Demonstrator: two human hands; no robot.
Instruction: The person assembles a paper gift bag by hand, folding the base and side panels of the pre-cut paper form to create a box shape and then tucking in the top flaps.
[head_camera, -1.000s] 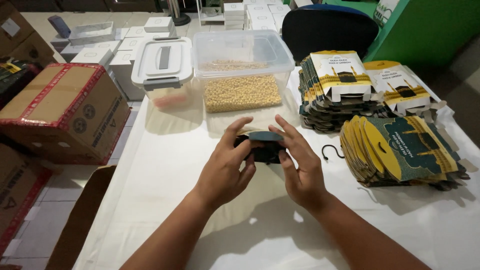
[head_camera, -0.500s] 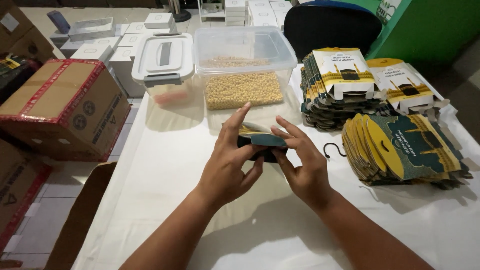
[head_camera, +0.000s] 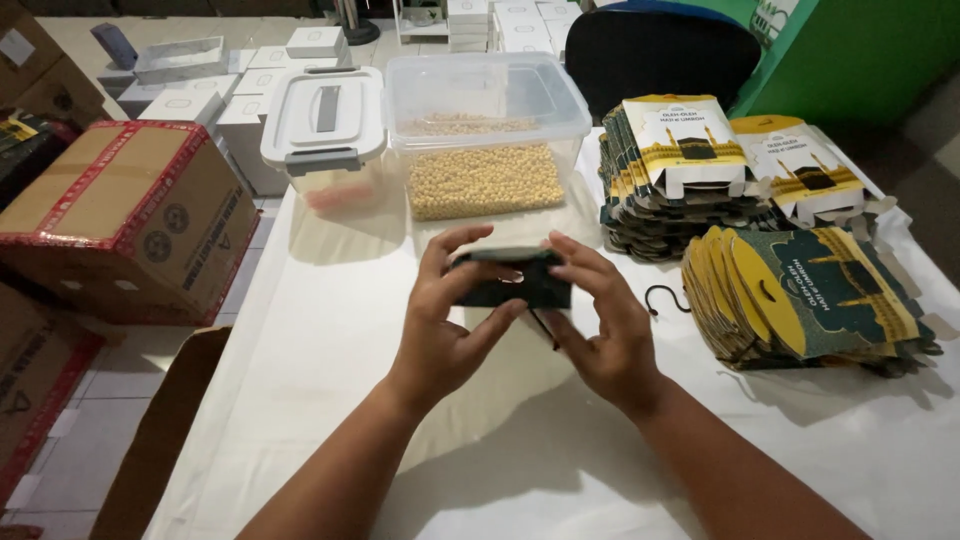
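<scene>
A small dark green cardboard box (head_camera: 510, 280) is held above the white table (head_camera: 330, 330) between both hands. My left hand (head_camera: 445, 320) grips its left end, thumb underneath and fingers on top. Around the right end closes my right hand (head_camera: 605, 320). A thin black cord hangs below the box. Right of my hands lies a fanned stack of flat green and yellow cartons (head_camera: 800, 300).
An open clear tub of pale beads (head_camera: 485, 180) stands behind the hands, a lidded tub (head_camera: 325, 130) to its left. More flat cartons (head_camera: 680, 170) are stacked at the back right. A black hook (head_camera: 665, 297) lies on the cloth. Brown cardboard boxes (head_camera: 120, 220) sit left of the table.
Both hands have turned the small box and lifted it slightly; fingers have shifted along its edges. The other things have not moved.
</scene>
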